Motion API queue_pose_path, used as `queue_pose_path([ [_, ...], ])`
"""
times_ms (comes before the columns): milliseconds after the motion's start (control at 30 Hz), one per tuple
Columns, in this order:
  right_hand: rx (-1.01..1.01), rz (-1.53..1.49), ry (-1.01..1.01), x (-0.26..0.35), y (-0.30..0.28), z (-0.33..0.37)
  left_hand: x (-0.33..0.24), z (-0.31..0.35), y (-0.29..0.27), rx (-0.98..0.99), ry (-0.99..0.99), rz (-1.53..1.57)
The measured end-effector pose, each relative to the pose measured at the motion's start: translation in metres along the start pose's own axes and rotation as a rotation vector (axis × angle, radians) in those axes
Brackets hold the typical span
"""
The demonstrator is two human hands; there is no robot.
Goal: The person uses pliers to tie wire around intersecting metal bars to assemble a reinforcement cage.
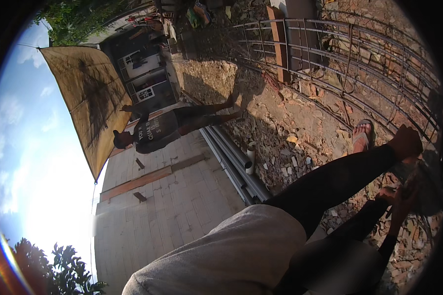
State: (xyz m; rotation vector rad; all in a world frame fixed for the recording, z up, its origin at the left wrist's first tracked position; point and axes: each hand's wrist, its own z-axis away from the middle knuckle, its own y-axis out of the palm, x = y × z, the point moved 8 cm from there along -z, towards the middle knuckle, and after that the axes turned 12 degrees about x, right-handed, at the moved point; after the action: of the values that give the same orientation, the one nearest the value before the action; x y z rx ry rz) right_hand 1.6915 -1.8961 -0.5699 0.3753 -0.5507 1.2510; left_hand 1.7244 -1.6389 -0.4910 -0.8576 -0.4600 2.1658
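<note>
The scene lies on its side, with sky at the left and ground at the right. My left hand (406, 143), at the end of a long black sleeve under grey cloth, is closed beside the steel bar cage (352, 64). What it grips, if anything, is hidden. Just below it in the picture, a dark object (426, 189) sits in shadow, its kind unclear. A co-worker in black (300, 275) bends close by; both their hands (396, 196) meet at that dark object. My right hand does not show. A sandalled foot (362, 135) rests on the ground beyond my arm.
A wooden board (278, 44) crosses the bar cage. Grey pipes (231, 157) lie along a block wall (157, 211). Another person (157, 132) stands near a stretched tarp (91, 93). Rubble and dry leaves (290, 147) cover the ground.
</note>
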Motion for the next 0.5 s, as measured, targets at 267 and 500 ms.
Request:
queue_pose_path([
  [267, -0.578, 1.051, -0.316, 0.053, 0.01, 0.04, -0.001, 0.001, -0.012, -0.2, 0.086, 0.043],
  [500, 0.239, -0.82, 0.095, 0.08, 0.019, 0.035, -0.001, -0.013, -0.02, -0.212, 0.113, 0.169],
])
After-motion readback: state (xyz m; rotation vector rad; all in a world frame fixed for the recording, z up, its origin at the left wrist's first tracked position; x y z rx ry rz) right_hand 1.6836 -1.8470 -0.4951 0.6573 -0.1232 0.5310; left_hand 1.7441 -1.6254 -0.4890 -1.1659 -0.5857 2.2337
